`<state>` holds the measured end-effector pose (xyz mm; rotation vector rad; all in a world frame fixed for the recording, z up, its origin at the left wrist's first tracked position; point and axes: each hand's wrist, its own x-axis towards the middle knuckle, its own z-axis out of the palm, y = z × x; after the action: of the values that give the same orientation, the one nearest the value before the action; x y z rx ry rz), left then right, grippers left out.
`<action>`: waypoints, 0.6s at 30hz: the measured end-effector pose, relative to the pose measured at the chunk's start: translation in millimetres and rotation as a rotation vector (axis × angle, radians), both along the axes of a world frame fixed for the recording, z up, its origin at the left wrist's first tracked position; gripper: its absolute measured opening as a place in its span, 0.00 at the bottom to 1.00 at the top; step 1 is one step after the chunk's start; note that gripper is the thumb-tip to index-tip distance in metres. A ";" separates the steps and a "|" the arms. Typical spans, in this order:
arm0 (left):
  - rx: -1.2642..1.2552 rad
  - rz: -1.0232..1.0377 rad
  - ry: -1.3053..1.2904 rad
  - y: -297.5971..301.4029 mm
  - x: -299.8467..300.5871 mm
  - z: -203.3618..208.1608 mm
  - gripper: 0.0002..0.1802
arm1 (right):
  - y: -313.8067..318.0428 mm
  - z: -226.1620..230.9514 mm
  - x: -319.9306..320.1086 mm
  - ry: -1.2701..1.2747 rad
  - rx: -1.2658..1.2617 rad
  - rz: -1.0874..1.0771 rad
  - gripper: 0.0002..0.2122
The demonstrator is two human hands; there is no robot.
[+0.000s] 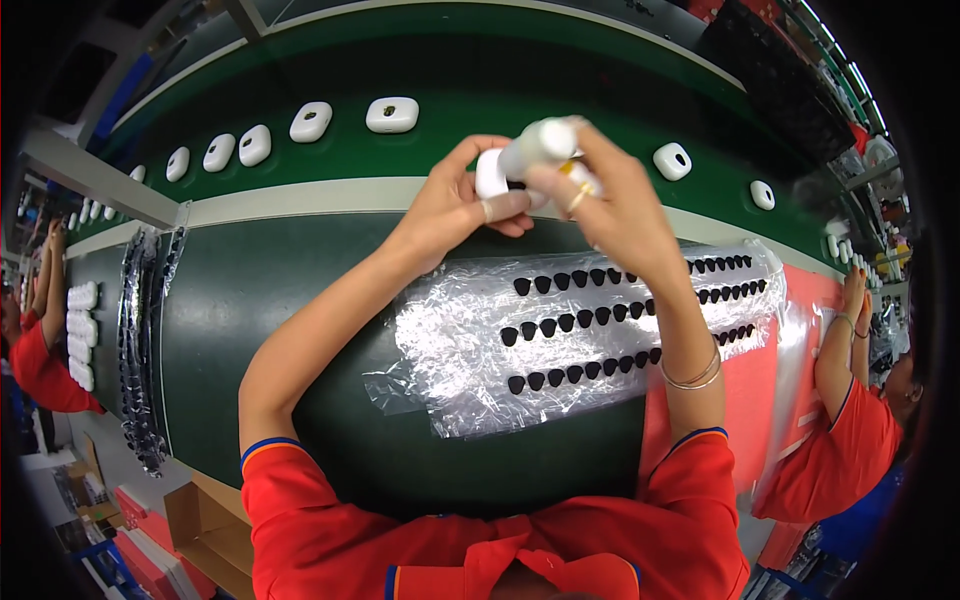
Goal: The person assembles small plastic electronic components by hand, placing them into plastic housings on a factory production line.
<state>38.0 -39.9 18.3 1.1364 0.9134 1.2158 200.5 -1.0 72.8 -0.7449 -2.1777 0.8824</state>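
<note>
Red sheet: at near right on the dark worktable (225,320), partly under the plastic.
Clear plastic sheet (465,350): left of the red sheet (735,385), bearing 3 rows of black pieces (565,323).
Left hand (462,195): gripping a white rounded case (489,176) between thumb and fingers.
Right hand (612,190): closed on a blurred white cylinder (545,146).
Held case: between the hands, near the belt's near edge; contact with the cylinder unclear.
Green belt (600,105): far side, white cases (392,115) left and right.
</note>
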 end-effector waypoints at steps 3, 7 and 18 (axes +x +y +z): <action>0.026 0.014 -0.009 4.2 -1.7 6.0 0.26 | -8.6 16.9 9.6 0.168 0.018 -0.088 0.13; 0.061 0.003 0.017 1.0 1.6 7.3 0.26 | -12.2 5.6 6.8 0.132 0.185 -0.053 0.14; 0.340 0.422 0.975 63.3 -4.9 -34.4 0.30 | -4.9 4.0 34.6 -0.051 -0.017 -0.149 0.18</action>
<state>33.1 23.3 -16.1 1.9444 1.7859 1.1515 235.2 -5.9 76.8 -0.9339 -2.1304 0.8140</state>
